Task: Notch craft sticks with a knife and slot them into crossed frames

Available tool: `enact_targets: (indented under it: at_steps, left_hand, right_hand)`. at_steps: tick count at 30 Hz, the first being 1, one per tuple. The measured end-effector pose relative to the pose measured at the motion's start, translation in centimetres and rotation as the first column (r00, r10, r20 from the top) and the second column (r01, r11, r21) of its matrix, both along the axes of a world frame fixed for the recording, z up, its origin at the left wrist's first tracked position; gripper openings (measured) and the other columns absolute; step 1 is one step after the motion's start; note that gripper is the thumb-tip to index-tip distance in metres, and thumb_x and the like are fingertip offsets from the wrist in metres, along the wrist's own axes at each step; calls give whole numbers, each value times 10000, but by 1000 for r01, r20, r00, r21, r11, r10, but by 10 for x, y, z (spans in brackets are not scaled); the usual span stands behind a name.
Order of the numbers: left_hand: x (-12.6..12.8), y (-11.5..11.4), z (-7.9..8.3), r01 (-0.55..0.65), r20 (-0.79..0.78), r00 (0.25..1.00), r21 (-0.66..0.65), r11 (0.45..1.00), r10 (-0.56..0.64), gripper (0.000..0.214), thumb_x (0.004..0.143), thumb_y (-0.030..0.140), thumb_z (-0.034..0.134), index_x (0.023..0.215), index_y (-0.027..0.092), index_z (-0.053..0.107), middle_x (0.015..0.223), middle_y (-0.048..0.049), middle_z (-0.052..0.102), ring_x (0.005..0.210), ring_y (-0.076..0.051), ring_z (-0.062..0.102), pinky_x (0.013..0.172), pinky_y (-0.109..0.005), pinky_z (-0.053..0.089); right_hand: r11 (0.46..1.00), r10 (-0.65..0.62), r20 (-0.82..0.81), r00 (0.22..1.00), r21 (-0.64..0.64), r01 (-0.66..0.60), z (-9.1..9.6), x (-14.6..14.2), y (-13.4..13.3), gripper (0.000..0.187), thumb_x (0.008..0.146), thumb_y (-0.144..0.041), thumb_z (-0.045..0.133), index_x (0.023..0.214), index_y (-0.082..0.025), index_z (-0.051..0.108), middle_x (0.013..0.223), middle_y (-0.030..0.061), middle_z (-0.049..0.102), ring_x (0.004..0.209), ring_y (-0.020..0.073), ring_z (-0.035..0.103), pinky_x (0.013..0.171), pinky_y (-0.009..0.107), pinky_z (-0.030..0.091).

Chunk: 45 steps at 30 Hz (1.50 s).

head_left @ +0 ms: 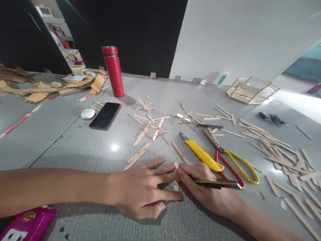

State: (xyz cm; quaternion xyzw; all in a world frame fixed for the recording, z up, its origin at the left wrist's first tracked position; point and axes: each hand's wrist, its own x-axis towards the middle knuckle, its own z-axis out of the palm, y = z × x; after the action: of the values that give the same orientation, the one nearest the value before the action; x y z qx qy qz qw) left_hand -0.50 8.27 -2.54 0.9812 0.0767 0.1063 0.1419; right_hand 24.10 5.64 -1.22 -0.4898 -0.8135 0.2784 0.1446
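Observation:
My left hand (142, 189) lies flat on the grey table (75, 147) with its fingers spread, pressing down a small wooden craft stick (176, 165) that shows between the fingertips. My right hand (200, 187) is closed round a dark pen (218, 183) with a gold band, its tip at the stick beside my left fingertips. A yellow utility knife (202, 155) lies just beyond my right hand. Scissors (230, 160) with red and yellow handles lie to the right of the knife.
Loose craft sticks (150, 125) are scattered mid-table, with a larger heap (283, 154) on the right. A red flask (113, 71), black phone (105, 115) and white earbud case (87, 113) stand at back left. A stick frame (250, 89) sits at back right. A pink case (27, 224) lies near left.

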Motion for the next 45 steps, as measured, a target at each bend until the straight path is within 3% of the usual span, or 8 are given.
enact_targets:
  at_steps: [10,21,28,36,45]
  left_hand:
    - [2,-2,-2,-20,2,1000,-14,1000,20,481,992,260,464,1459,210,569,1588,-181,470,1526,-339,371,1276,-560,212]
    - [1,-3,-2,-18,4,1000,-14,1000,18,480,992,258,477,1460,214,576,1570,-159,501,1522,-335,378,1278,-566,204]
    - [3,-1,-3,4,-22,1000,-18,1000,-4,551,939,228,532,1489,200,541,1672,-175,333,1540,-372,326,1271,-585,201]
    - [1,-3,-4,-12,3,1000,-28,1000,12,523,958,227,494,1477,211,550,1623,-173,423,1533,-354,349,1271,-587,215]
    - [2,-3,-1,-21,-9,1000,-26,999,21,494,969,231,494,1456,221,574,1620,-162,434,1542,-330,337,1285,-553,187]
  right_hand:
    - [999,39,5,999,-22,-39,3,1,5,419,1104,-381,367,718,-233,434,636,-39,516,593,153,492,629,321,381]
    - [994,78,-117,990,-70,-87,1,1,6,460,1097,-440,373,691,-229,428,602,-47,489,546,127,432,571,294,365]
    - [995,-22,-175,984,-97,5,1,0,1,539,1116,-458,286,661,-232,466,548,-34,550,468,114,484,520,281,408]
    - [996,-29,-103,994,-89,20,-2,1,2,461,1104,-427,366,686,-241,421,603,-31,532,558,150,490,604,321,404]
    - [995,38,-100,994,-90,-47,-1,4,4,463,1111,-445,342,710,-231,433,631,-39,515,581,141,464,607,308,371]
